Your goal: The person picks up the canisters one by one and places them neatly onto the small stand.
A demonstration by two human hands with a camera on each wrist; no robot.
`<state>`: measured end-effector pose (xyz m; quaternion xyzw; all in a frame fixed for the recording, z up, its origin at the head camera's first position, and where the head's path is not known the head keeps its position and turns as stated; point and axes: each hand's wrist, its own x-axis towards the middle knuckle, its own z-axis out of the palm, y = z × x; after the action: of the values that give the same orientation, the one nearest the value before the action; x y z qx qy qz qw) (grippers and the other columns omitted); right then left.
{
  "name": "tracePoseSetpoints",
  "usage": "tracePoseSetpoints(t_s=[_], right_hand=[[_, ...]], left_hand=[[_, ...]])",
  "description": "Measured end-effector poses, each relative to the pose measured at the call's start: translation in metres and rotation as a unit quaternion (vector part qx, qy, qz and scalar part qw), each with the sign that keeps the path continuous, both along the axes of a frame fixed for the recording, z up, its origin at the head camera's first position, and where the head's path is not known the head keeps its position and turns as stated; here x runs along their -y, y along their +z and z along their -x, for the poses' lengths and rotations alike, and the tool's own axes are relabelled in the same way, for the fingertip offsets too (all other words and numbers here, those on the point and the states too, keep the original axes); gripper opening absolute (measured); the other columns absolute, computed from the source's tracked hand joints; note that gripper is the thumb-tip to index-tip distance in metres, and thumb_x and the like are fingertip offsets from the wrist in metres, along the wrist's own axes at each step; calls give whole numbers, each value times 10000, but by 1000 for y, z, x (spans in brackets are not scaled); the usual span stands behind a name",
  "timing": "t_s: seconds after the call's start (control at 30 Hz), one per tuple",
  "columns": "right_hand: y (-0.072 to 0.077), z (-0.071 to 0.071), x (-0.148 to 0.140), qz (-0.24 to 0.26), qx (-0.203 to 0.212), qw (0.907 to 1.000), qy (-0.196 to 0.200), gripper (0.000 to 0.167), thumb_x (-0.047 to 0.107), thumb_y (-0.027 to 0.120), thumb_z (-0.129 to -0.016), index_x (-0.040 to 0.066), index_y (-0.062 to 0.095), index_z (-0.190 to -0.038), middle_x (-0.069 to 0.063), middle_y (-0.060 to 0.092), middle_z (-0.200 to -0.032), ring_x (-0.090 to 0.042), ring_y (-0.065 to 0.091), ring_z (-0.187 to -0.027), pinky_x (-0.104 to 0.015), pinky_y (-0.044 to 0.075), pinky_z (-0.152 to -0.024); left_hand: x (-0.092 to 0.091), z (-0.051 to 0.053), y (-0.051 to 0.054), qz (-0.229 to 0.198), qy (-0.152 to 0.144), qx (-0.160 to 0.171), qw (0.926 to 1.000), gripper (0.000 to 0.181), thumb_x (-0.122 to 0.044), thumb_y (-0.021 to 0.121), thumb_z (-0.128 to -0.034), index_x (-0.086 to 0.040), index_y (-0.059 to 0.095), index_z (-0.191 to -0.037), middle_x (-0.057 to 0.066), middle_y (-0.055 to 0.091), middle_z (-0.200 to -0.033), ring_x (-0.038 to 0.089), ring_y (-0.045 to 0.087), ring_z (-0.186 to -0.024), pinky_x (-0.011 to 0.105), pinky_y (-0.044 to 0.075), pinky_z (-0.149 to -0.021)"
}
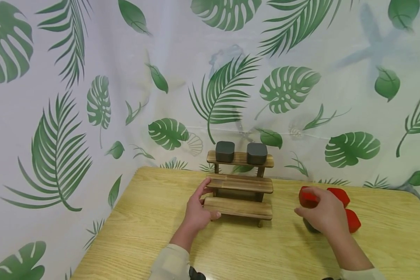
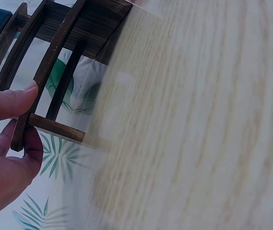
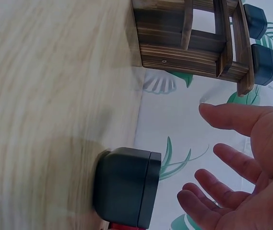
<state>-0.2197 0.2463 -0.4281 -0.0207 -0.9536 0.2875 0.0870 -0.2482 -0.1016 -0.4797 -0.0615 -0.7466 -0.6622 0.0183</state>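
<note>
A three-tier wooden stand (image 1: 238, 207) stands on the table near the back. My left hand (image 1: 197, 213) grips its left end; in the left wrist view the thumb (image 2: 14, 101) and fingers close around a board end. Two dark grey boxes with rounded corners (image 1: 225, 151) sit apart on the top tier. My right hand (image 1: 327, 214) hovers, fingers spread and holding nothing, above another dark box (image 3: 124, 187) on the table. Red boxes stand around that hand: one behind the fingers (image 1: 306, 199), one farther back (image 1: 341, 195), one to the right (image 1: 353, 221).
The light wooden table (image 1: 136, 229) ends at the back against a white cloth (image 1: 175, 101) printed with green leaves. The same cloth hangs along the left side. The stand's middle tier (image 1: 239, 183) and lowest tier carry no boxes.
</note>
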Motion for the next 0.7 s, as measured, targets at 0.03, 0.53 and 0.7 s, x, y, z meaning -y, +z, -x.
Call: tracePoseSetpoints(t_s=[0.03,0.53,0.7], right_hand=[[-1,0,0,-12,11,10000,-10,658,305,861,-744,21,635,-1293,-282,600,-1232,-475,536,-1085,-585,461,-796],[-5,-4,-8,-66,600,9981,-94,684,322,873,-739,14,622,-1296,-281,612,-1162,-425,555,-987,-530,469,-731],[-8,-6,-10,-129,738,9972,-91,695,341,878,-734,15,623,-1292,-302,610,-1171,-452,542,-1010,-543,453,-744]], left_hand=[[0,0,0,-2,-8,-16,10000,1088,245,784,-632,-298,445,-1511,150,542,-1365,359,491,-997,371,530,-665],[0,2,-2,69,75,57,9999,1112,241,792,-618,-338,448,-1503,140,545,-1367,342,500,-1014,371,533,-697],[-1,2,-2,79,70,40,9999,1108,240,793,-621,-340,450,-1500,133,550,-1357,337,499,-1005,370,533,-691]])
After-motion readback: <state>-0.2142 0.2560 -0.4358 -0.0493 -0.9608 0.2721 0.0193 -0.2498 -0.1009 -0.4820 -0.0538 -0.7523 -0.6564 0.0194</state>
